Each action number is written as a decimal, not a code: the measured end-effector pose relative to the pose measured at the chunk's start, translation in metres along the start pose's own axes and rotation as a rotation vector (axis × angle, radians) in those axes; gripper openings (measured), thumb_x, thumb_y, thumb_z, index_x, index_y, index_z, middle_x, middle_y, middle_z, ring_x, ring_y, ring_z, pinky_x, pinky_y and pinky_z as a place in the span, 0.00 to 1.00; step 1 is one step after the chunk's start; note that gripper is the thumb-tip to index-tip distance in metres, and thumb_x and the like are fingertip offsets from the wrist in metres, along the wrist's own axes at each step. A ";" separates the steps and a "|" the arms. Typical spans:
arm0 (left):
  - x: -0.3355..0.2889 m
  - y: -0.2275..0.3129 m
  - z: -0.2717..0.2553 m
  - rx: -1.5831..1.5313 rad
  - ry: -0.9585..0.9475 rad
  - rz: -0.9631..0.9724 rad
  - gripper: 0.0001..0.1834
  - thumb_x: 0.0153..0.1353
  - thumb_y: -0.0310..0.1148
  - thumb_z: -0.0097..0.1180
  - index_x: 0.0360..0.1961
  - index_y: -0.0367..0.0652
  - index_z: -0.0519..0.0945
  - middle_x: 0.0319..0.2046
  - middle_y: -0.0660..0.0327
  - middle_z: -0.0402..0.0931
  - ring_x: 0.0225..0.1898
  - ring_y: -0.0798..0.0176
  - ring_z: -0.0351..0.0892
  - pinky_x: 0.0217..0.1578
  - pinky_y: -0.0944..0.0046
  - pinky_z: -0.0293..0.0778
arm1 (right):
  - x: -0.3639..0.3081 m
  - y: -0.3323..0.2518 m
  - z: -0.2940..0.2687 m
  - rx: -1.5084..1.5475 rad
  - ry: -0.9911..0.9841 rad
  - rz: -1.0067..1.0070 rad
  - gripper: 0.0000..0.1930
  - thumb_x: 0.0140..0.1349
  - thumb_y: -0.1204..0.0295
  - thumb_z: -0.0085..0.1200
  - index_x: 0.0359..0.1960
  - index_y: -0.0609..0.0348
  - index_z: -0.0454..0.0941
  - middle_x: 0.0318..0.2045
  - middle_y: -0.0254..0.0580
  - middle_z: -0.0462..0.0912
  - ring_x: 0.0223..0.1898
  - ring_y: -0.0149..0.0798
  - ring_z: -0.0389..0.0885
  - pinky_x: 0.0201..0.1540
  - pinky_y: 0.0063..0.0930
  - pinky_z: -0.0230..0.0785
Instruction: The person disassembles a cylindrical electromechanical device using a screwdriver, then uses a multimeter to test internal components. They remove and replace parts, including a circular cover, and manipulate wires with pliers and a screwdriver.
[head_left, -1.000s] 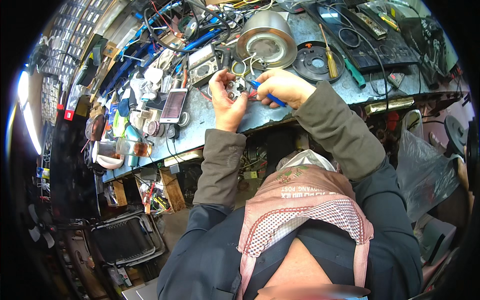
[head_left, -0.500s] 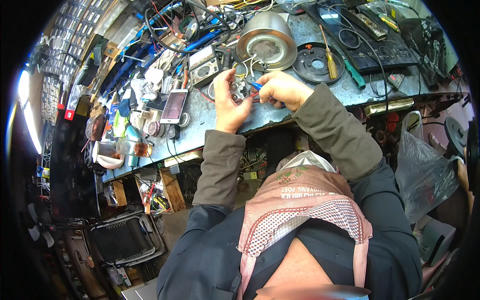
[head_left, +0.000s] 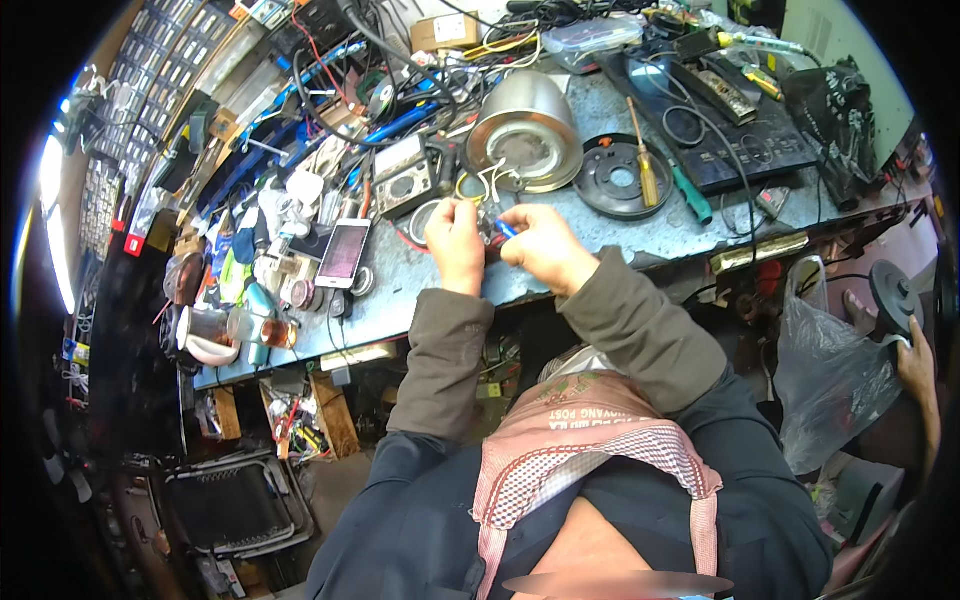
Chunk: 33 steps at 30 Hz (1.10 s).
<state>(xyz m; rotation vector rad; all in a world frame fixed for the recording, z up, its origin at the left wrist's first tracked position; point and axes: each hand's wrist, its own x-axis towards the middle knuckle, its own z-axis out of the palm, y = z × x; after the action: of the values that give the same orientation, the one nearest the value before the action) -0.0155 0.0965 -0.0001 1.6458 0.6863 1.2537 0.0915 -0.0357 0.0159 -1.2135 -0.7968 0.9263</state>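
My left hand (head_left: 456, 246) is closed, thumb and fingers pinched at the side of a small metal part (head_left: 488, 214) that is mostly hidden between both hands. My right hand (head_left: 548, 243) is closed on a small tool with a blue handle (head_left: 507, 229), its tip beside that part; its exact kind does not show. Just beyond the hands lies a metal kettle body (head_left: 525, 125), tipped so its round underside faces me, with white wires (head_left: 492, 182) coming out. To its right rests a round black base (head_left: 597, 190), with a yellow-handled screwdriver (head_left: 648, 180) lying across it.
A green-handled screwdriver (head_left: 690, 196) lies right of the base, near a black panel (head_left: 735, 150). Left of my hands are a multimeter (head_left: 404, 184), a phone (head_left: 344, 252) and a glass jar (head_left: 262, 328). Another person's hand (head_left: 915, 360) is by a plastic bag (head_left: 832, 370) at the right.
My left hand has turned and its fingers have closed together by the part. The blue tool stays in my right hand. The whole view has shifted slightly.
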 end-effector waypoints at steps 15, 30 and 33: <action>0.002 -0.006 0.010 -0.211 0.246 0.087 0.13 0.76 0.29 0.53 0.31 0.41 0.78 0.26 0.72 0.71 0.28 0.76 0.63 0.29 0.67 0.62 | -0.010 -0.005 0.029 0.401 -0.005 0.106 0.24 0.54 0.85 0.55 0.56 0.69 0.80 0.41 0.37 0.82 0.34 0.30 0.79 0.36 0.26 0.73; -0.073 0.077 0.105 -0.137 -0.616 -0.139 0.20 0.68 0.33 0.75 0.53 0.38 0.78 0.36 0.65 0.79 0.33 0.74 0.76 0.29 0.67 0.74 | -0.150 -0.009 -0.072 0.453 0.166 0.192 0.27 0.60 0.81 0.55 0.64 0.62 0.77 0.48 0.42 0.85 0.47 0.39 0.87 0.53 0.37 0.83; -0.058 0.084 0.152 -0.130 -0.659 -0.176 0.19 0.67 0.35 0.76 0.48 0.35 0.80 0.33 0.65 0.82 0.31 0.72 0.80 0.28 0.66 0.76 | -0.167 -0.005 -0.077 0.489 0.212 0.180 0.27 0.60 0.81 0.55 0.64 0.61 0.77 0.47 0.41 0.85 0.46 0.39 0.87 0.53 0.37 0.83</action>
<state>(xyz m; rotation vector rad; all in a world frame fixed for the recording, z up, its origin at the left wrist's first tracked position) 0.1009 -0.0384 0.0431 1.7086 0.3191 0.5562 0.0914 -0.2190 0.0028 -0.9375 -0.2681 1.0432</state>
